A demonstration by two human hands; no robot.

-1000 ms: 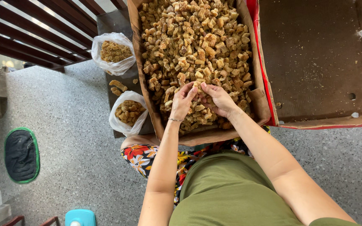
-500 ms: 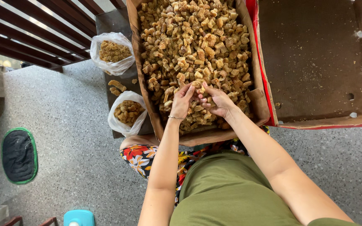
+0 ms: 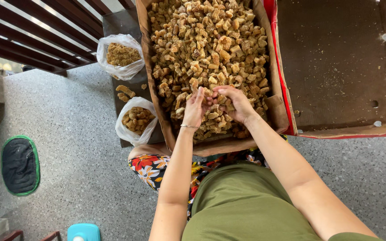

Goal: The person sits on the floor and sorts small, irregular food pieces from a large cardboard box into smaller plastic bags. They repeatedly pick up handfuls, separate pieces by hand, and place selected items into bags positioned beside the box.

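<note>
While both hands, left hand (image 3: 196,108) and right hand (image 3: 234,104), clasp light, crumbly brown chunks (image 3: 215,99) over the near box (image 3: 153,96), small pinches at the edges look safest.

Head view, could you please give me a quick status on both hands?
Left hand and right hand together in the chunks, fingers closed round a few. Box heaped full. Two filled bags left of it, nothing blocking.

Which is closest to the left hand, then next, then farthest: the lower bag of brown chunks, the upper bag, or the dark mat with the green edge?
From the left hand:
1. Lower bag, just to its left.
2. Upper bag, up and left.
3. Mat, far left on the floor.
</note>
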